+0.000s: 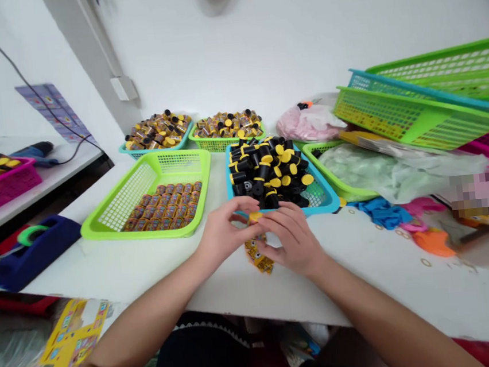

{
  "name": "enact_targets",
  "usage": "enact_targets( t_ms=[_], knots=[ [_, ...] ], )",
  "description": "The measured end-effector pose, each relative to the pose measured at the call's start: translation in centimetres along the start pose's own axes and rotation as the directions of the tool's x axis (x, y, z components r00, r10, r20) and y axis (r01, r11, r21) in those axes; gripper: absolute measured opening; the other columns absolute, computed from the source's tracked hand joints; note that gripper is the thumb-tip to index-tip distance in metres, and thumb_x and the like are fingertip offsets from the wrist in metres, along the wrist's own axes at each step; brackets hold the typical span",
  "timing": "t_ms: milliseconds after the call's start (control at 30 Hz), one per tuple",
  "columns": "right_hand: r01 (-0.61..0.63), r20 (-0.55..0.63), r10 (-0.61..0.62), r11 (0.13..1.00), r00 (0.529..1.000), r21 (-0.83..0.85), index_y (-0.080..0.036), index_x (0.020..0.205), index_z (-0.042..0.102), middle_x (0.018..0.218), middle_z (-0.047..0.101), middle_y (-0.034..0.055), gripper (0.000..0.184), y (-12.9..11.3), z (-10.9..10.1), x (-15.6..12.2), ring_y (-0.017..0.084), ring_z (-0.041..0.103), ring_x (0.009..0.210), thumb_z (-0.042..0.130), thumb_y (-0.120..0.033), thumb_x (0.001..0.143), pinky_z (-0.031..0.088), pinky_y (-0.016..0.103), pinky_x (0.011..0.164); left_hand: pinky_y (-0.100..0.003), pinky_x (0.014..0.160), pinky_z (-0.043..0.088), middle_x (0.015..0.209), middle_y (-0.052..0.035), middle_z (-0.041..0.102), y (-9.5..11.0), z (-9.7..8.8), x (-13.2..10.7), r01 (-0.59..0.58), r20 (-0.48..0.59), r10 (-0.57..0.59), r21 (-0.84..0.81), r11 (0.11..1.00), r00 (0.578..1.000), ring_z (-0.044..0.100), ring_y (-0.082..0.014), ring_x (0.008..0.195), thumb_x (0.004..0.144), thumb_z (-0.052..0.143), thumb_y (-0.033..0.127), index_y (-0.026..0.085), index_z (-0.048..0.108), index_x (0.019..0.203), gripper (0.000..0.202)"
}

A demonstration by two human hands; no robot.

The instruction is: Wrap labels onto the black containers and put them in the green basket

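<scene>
- Two bare hands sit close together above the white table (pixel 149 273): the left hand (pixel 219 235) and the right hand (pixel 293 239) pinch a small yellow-topped tube (pixel 254 217) between their fingers.
- That tube is mostly hidden, so its long axis cannot be told; only its yellow part shows.
- A yellow printed strip (pixel 258 256) runs from under the fingers toward the person, its long axis nearly upright in view, and it lies near the table's front.
- Both hands are just before the near rim of a blue basket (pixel 330 203), heaped with black yellow-capped tubes (pixel 264 170) pointing every way.
- Left of it, a lime basket (pixel 101 223) holds packed rows of wrapped tubes (pixel 164 207).
</scene>
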State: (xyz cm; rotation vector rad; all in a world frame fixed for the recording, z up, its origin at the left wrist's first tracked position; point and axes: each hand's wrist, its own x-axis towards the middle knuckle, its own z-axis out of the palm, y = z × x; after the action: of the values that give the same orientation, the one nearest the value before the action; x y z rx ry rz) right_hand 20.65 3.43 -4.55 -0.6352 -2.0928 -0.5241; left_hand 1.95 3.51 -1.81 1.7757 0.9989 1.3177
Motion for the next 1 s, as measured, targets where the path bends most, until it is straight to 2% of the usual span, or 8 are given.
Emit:
enact_targets(
  t_ms=[133,300,400,500,667,833,933,1000],
  knots=[
    [-0.277,0.002,0.28,0.953,0.96,-0.122,-0.021,0.125,0.055,0.108,0.068,0.0114,0.052,3.2,-0.9,0.2,0.029,0.062,0.102,0.07,-0.042,0.079,0.048,0.049,0.094,-0.026,0.071,0.057,0.08,-0.0013,0.075,1.4,-3.7,1.1,-0.067,-0.009,0.073,0.281,0.957,0.997,0.069,-0.0142,0.072,0.083,0.069,0.03,0.02,0.073,0.087,0.012],
    [-0.339,0.038,0.345,0.934,0.938,-0.112,-0.02,0.116,0.064,0.106,0.069,0.0108,0.033,6.3,-1.1,-0.1,0.026,0.064,0.102,0.063,-0.036,0.087,0.049,0.042,0.094,-0.024,0.062,0.053,0.081,-0.0014,0.075,3.9,-8.1,1.7,-0.009,-0.026,0.026,0.503,0.864,0.999,0.067,-0.0137,0.062,0.088,0.062,0.041,0.019,0.072,0.091,0.024],
    [-0.411,-0.003,0.417,0.895,0.909,-0.174,-0.02,0.114,0.066,0.106,0.069,0.0115,0.029,6.8,-1.3,-0.5,0.027,0.063,0.104,0.057,-0.031,0.089,0.048,0.043,0.094,-0.027,0.062,0.052,0.084,-0.0028,0.075,3.5,-7.2,0.8,0.028,0.11,-0.121,0.613,0.79,0.987,0.067,-0.0162,0.061,0.091,0.053,0.045,0.021,0.071,0.1,0.031],
    [-0.462,-0.041,0.468,0.85,0.883,-0.253,-0.02,0.108,0.069,0.104,0.07,0.0112,0.025,7.2,-1.4,-0.9,0.027,0.063,0.102,0.055,-0.03,0.089,0.049,0.042,0.091,-0.032,0.066,0.051,0.085,-0.0083,0.074,1.2,-3.9,-0.9,0.025,0.228,-0.243,0.68,0.733,0.943,0.068,-0.0226,0.067,0.087,0.057,0.051,0.02,0.071,0.103,0.038],
    [-0.481,-0.027,0.49,0.843,0.872,-0.241,-0.019,0.103,0.071,0.101,0.07,0.0105,0.024,7.6,-1.1,-1.4,0.026,0.063,0.099,0.052,-0.027,0.09,0.051,0.04,0.089,-0.032,0.066,0.051,0.08,-0.009,0.071,-1.8,0.2,-2.8,0.043,0.239,-0.277,0.681,0.731,0.93,0.067,-0.024,0.072,0.078,0.067,0.049,0.02,0.069,0.076,0.03],
    [-0.488,0.006,0.498,0.852,0.867,-0.189,-0.02,0.1,0.072,0.097,0.072,0.0089,0.023,7.5,-1.0,-1.5,0.025,0.064,0.094,0.053,-0.024,0.089,0.053,0.041,0.086,-0.03,0.071,0.052,0.079,-0.0016,0.068,-0.6,-0.5,-3.9,0.086,0.206,-0.209,0.485,0.87,0.956,0.064,-0.0182,0.072,0.075,0.071,0.039,0.021,0.057,0.08,0.023],
    [-0.482,-0.017,0.487,0.859,0.873,-0.172,-0.021,0.1,0.072,0.095,0.073,0.008,0.022,7.4,-1.0,-1.5,0.024,0.065,0.092,0.053,-0.022,0.088,0.053,0.04,0.086,-0.029,0.076,0.053,0.084,-0.0003,0.067,1.0,-2.3,-4.1,0.091,0.147,-0.151,0.355,0.931,0.977,0.065,-0.0154,0.075,0.077,0.07,0.035,0.022,0.051,0.085,0.025],
    [-0.477,-0.028,0.479,0.864,0.877,-0.162,-0.021,0.1,0.071,0.094,0.073,0.0071,0.022,7.4,-0.9,-1.6,0.023,0.065,0.09,0.053,-0.022,0.088,0.053,0.038,0.085,-0.029,0.074,0.053,0.086,-0.0002,0.066,2.1,-4.4,-3.5,0.079,0.069,-0.121,0.435,0.897,0.99,0.064,-0.0146,0.073,0.076,0.071,0.034,0.022,0.052,0.101,0.033]
  ],
)
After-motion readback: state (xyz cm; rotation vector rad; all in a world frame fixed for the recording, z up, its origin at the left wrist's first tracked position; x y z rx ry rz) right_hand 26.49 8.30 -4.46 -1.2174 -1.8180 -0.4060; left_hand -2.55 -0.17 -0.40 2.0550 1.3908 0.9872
